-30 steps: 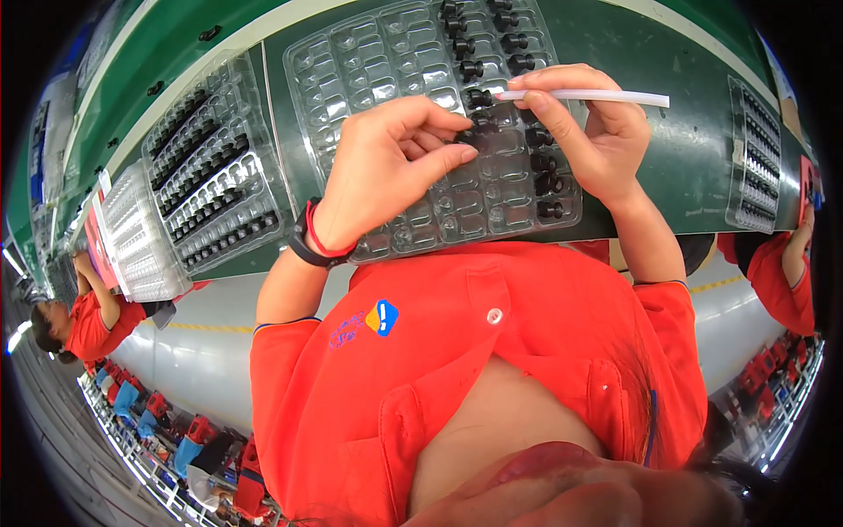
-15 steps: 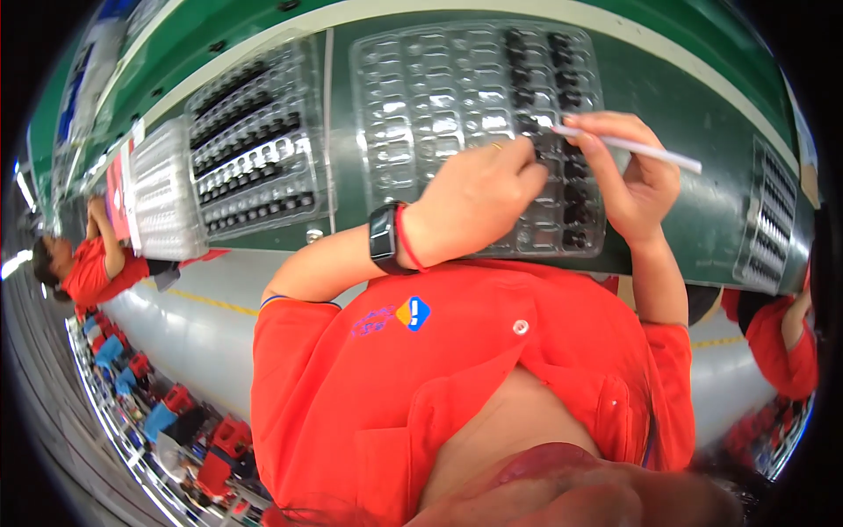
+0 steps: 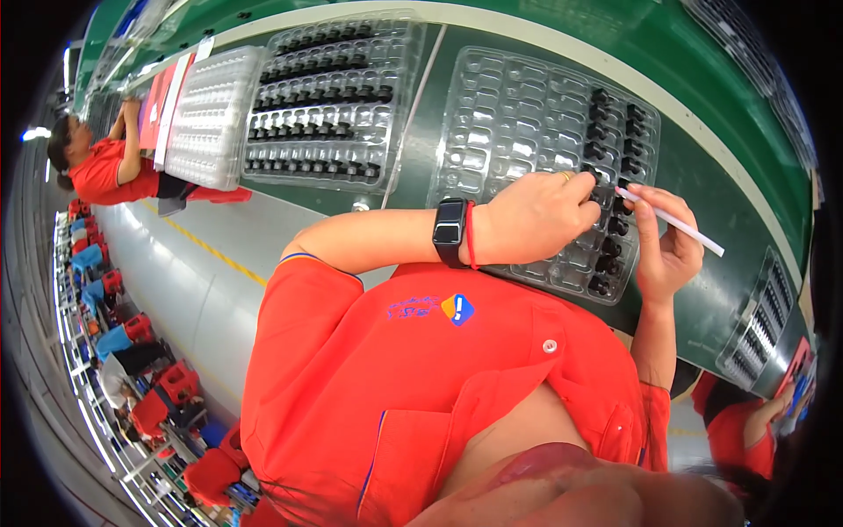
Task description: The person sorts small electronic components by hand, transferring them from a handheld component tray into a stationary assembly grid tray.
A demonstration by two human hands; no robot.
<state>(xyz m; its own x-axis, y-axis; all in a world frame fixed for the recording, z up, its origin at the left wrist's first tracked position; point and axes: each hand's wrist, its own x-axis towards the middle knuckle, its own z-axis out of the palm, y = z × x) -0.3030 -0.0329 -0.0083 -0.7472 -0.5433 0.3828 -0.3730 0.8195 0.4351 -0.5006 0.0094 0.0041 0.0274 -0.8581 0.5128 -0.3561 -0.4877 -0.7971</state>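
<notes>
In front of me lies a clear plastic blister tray [image 3: 487, 132], with small black parts [image 3: 594, 132] in its right-hand columns and bare pockets to the left. My left hand [image 3: 537, 218], wearing a dark watch and a red cord, reaches over the tray with its fingers pinched together. Whatever sits between those fingertips is hidden. Between the thumb and fingers of my right hand [image 3: 669, 250] is a thin white stick-like tool [image 3: 676, 222]. Its tip points at the right-hand columns, close to my left fingertips.
Left of a seam in the green table [image 3: 420, 132] rests another clear tray [image 3: 373, 136] filled with rows of black parts. Beyond it stand stacked empty trays [image 3: 211, 123]. A further filled tray [image 3: 757, 325] is at the far right. Co-workers in red sit at both sides.
The whole view has turned, so tray and hands appear further right and lower. Both hands remain over the tray's right columns, with the white tool still in my right hand.
</notes>
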